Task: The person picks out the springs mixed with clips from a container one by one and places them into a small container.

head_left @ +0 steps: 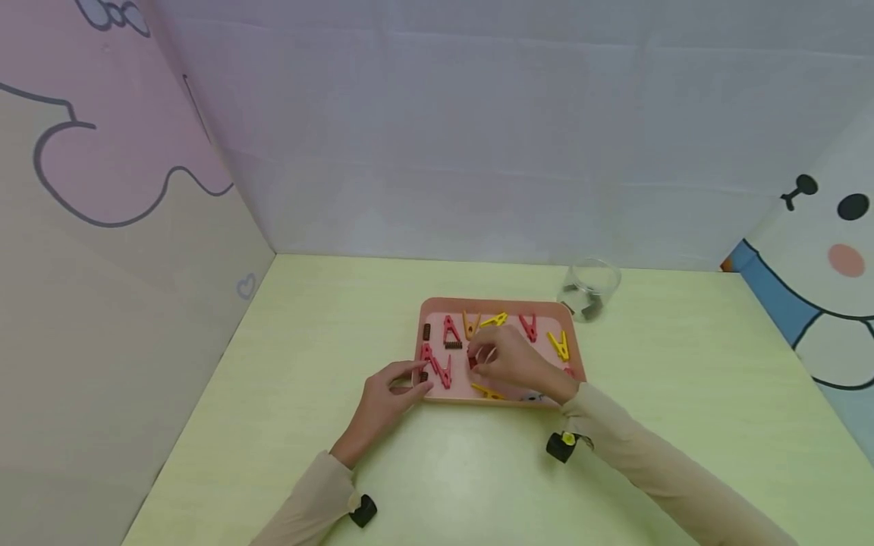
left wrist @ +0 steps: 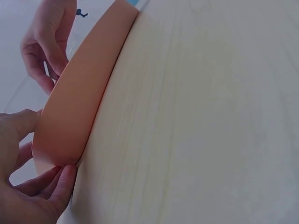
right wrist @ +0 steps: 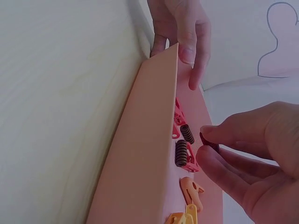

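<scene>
A pink tray (head_left: 498,303) with a raised orange-pink rim lies on the table, holding red, yellow and orange plastic spring clips and dark ribbed pieces. My left hand (head_left: 385,394) holds the tray's near-left corner, its fingers and thumb on either side of the rim. Over the middle of the tray, my right hand (head_left: 515,360) pinches a small dark red piece (right wrist: 210,141) between thumb and fingers; its exact kind is mostly hidden. Near those fingertips in the right wrist view lie a ribbed piece (right wrist: 181,153), a red clip (right wrist: 190,162) and an orange clip (right wrist: 190,192).
Behind the tray's far-right corner stands a clear plastic cup (head_left: 604,277) with dark pieces inside. Pale wood-look table (head_left: 328,318) surrounds the tray. A white back wall (head_left: 444,152) and cartoon-printed side panels (head_left: 116,303) border the table.
</scene>
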Motion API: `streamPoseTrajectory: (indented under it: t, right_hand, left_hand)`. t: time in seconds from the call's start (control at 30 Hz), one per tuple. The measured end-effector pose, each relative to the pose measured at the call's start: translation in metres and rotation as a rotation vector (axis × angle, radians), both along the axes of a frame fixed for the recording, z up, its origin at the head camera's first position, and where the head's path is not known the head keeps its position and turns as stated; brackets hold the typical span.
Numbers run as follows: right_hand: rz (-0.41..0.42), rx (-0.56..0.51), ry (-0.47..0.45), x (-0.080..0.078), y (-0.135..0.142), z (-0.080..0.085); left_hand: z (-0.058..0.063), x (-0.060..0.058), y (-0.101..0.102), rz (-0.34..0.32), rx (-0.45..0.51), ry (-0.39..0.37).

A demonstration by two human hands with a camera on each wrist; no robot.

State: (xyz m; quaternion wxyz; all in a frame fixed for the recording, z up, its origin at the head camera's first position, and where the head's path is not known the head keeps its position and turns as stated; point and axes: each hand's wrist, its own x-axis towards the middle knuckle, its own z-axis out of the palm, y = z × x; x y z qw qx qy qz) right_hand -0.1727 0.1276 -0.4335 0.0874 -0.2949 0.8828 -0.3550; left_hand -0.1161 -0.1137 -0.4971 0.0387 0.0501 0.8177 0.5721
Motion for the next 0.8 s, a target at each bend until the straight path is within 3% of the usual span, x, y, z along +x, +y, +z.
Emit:
streamPoseTrajectory:
  t: [0.8]
  right_hand:
    - [-0.023,-0.018,0.061,0.004,0.018,0.019]
  left_hand:
    - [-0.001,0.0,0.0,-0.011,0.012,-0.008]
